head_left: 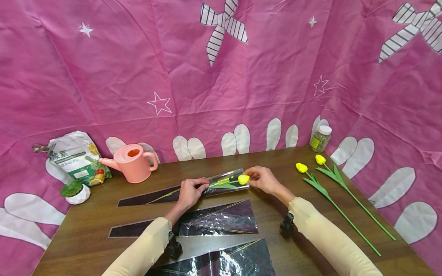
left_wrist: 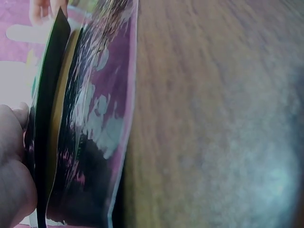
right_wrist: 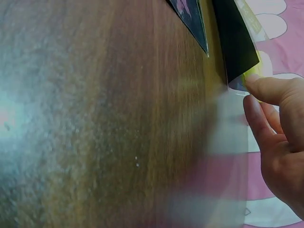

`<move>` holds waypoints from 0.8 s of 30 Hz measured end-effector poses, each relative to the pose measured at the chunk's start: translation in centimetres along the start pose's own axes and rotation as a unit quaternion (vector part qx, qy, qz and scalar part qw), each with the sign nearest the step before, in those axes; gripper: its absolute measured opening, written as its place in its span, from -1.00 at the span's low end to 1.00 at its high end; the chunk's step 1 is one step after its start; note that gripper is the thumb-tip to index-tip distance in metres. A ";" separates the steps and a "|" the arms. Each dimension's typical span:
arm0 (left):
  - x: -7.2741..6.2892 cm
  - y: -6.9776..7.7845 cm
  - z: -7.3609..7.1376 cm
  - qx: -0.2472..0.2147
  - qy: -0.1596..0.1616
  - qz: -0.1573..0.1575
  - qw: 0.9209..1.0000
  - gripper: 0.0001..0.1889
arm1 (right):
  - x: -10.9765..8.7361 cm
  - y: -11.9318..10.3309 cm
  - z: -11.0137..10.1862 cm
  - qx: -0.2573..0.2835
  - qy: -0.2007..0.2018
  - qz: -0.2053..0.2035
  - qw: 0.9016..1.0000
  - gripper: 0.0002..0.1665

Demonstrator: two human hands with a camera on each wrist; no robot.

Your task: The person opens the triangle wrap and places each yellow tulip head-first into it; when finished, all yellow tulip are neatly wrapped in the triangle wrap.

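Note:
A yellow tulip (head_left: 243, 179) lies in a long tapered flower sleeve (head_left: 176, 194), dark with a clear film front, at the back of the table. My left hand (head_left: 189, 192) grips this sleeve around the tulip's stem and leaf. At the wide end, my right hand (head_left: 264, 179) pinches the sleeve's edge beside the bloom. The right wrist view shows the thumb and fingertips at the corner of the dark sleeve (right_wrist: 232, 42), close to the yellow petals (right_wrist: 255, 71). In the left wrist view, the sleeve's dark side (left_wrist: 47, 118) rises beside my left hand (left_wrist: 14, 161).
Two more flat sleeves (head_left: 221, 218) (head_left: 235, 260) lie nearer me. Two yellow tulips (head_left: 328, 196) (head_left: 357, 203) rest at the right. A lidded jar (head_left: 320, 140) stands behind them. At back left are a pink watering can (head_left: 132, 165), a printed bag (head_left: 77, 157) and a potted plant (head_left: 76, 193).

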State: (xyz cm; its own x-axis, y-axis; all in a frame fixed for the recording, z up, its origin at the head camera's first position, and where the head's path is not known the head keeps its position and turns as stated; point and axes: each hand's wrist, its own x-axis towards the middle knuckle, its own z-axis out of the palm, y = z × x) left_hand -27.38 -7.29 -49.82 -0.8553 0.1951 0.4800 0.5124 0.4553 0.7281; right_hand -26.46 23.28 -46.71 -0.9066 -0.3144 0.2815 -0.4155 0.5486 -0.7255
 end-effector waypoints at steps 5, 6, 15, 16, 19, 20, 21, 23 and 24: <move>-0.1 0.0 0.0 -0.001 -0.001 0.008 1.000 -0.94 | 0.2 0.1 0.4 0.001 -0.007 0.009 1.000 -0.64; -0.1 0.1 -0.1 -0.002 -0.002 0.009 1.000 -0.94 | 0.3 0.1 0.5 0.003 -0.009 0.010 1.000 -0.66; -0.1 0.0 -0.1 -0.004 -0.004 0.002 1.000 -0.93 | 0.5 -0.2 0.8 0.041 -0.022 0.053 0.997 -0.75; -0.1 0.0 -0.2 -0.003 -0.004 0.003 1.000 -0.93 | 0.4 -0.8 0.6 0.048 -0.025 0.057 0.997 -0.75; -0.1 0.1 -0.2 -0.002 -0.003 0.004 1.000 -0.94 | 0.5 -0.6 0.6 0.062 -0.029 0.077 0.995 -0.75; -0.2 0.1 -0.2 -0.002 -0.003 0.005 1.000 -0.94 | 0.5 -0.5 0.6 0.066 -0.031 0.084 0.994 -0.75; -0.2 0.2 -0.2 -0.001 -0.003 0.006 1.000 -0.94 | 0.5 -0.5 0.6 0.070 -0.034 0.092 0.993 -0.74; -0.2 0.2 -0.2 -0.002 -0.001 0.007 1.000 -0.93 | 0.7 0.0 0.8 0.072 -0.037 0.109 0.991 -0.73; -0.2 0.2 -0.2 -0.003 -0.001 0.008 1.000 -0.93 | 0.7 0.0 0.7 0.076 -0.039 0.113 0.990 -0.73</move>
State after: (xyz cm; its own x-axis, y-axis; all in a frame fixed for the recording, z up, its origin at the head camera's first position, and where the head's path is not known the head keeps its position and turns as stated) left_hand -27.10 -7.42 -49.71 -0.8474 0.2035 0.4905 0.5261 0.4471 0.7234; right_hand -26.99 22.48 -46.97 -0.9640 -0.2600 0.0560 -0.1818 0.4907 -0.8522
